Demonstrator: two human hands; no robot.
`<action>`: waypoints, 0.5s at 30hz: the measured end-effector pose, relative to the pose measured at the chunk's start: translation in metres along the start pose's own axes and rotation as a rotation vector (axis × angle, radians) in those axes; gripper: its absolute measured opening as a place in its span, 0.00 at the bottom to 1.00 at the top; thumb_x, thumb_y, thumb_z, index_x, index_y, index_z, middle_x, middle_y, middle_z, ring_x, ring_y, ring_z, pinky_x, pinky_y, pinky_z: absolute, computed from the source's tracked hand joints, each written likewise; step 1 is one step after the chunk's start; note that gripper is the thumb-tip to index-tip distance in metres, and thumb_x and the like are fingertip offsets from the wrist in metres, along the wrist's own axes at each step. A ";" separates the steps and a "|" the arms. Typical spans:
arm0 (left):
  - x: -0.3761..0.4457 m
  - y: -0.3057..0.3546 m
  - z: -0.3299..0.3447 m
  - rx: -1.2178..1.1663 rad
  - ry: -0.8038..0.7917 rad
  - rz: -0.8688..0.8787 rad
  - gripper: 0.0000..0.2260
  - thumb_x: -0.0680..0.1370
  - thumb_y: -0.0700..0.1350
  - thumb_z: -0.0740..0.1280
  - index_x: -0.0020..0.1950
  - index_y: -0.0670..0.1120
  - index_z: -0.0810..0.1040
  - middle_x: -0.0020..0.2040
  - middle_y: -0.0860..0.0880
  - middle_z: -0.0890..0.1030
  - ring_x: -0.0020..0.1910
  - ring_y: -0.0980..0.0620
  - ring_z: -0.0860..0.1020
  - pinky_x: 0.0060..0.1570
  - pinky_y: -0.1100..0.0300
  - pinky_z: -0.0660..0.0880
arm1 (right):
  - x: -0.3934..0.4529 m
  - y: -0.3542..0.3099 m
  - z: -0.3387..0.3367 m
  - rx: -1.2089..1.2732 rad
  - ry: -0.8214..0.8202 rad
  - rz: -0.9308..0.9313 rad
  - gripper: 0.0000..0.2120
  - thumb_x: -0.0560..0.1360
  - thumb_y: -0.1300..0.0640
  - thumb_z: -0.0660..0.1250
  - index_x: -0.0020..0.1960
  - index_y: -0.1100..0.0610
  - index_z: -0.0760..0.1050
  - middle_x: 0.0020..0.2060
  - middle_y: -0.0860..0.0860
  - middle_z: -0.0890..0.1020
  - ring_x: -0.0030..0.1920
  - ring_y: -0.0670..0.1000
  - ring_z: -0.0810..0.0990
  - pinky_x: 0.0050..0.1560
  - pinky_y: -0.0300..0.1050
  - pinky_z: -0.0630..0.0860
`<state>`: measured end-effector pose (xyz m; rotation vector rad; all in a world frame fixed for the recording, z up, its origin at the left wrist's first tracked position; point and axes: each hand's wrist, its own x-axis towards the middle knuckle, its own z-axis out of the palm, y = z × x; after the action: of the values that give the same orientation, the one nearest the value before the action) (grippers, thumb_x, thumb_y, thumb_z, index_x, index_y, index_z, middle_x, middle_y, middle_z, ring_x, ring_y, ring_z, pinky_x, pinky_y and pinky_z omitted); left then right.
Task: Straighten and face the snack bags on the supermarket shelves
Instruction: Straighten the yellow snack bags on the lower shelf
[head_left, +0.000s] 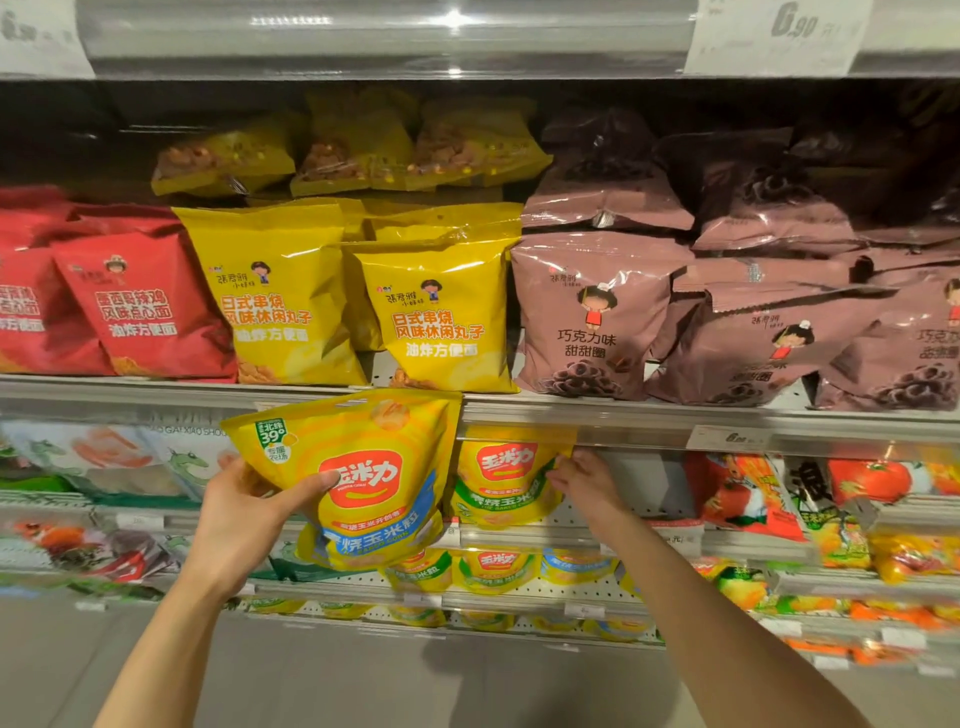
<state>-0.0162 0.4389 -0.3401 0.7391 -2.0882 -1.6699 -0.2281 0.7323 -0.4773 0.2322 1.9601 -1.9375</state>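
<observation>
My left hand (244, 506) grips a yellow corn snack bag (374, 478) with a red logo and blue lower band, holding it out in front of the shelf, thumb across its face. My right hand (584, 480) pinches the right edge of a second yellow corn bag (498, 478) with a green band, which stands on the middle shelf (675, 535) just behind and to the right of the first. More of these corn bags (488, 569) sit on the shelf below.
The upper shelf (623, 410) carries red bags (140, 306), yellow bags (441, 322) and brown chocolate-ring bags (587, 322). Dragon-print bags (130, 457) lie left of my hands, orange tomato-print bags (743, 493) to the right. Grey floor lies below.
</observation>
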 end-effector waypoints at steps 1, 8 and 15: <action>-0.001 0.000 0.001 -0.001 -0.003 0.002 0.13 0.72 0.38 0.77 0.52 0.49 0.80 0.42 0.62 0.87 0.42 0.63 0.85 0.44 0.59 0.78 | -0.001 0.000 0.005 0.001 -0.013 0.001 0.08 0.84 0.64 0.61 0.46 0.56 0.73 0.45 0.55 0.80 0.45 0.51 0.80 0.55 0.47 0.77; -0.001 -0.001 0.000 -0.026 0.003 -0.005 0.14 0.71 0.38 0.78 0.53 0.49 0.80 0.45 0.60 0.87 0.44 0.60 0.85 0.45 0.60 0.78 | -0.004 0.008 0.030 -0.058 -0.051 -0.007 0.07 0.84 0.61 0.62 0.47 0.57 0.72 0.41 0.51 0.81 0.49 0.53 0.82 0.65 0.60 0.76; 0.002 -0.006 -0.001 -0.038 -0.003 -0.015 0.14 0.71 0.39 0.78 0.53 0.49 0.80 0.45 0.56 0.88 0.46 0.57 0.86 0.46 0.59 0.79 | -0.014 0.001 0.033 -0.114 -0.075 -0.012 0.02 0.82 0.61 0.65 0.50 0.58 0.75 0.47 0.60 0.84 0.46 0.50 0.82 0.63 0.59 0.76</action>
<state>-0.0162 0.4359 -0.3454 0.7424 -2.0526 -1.7147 -0.2097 0.7018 -0.4728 0.1162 2.0190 -1.8071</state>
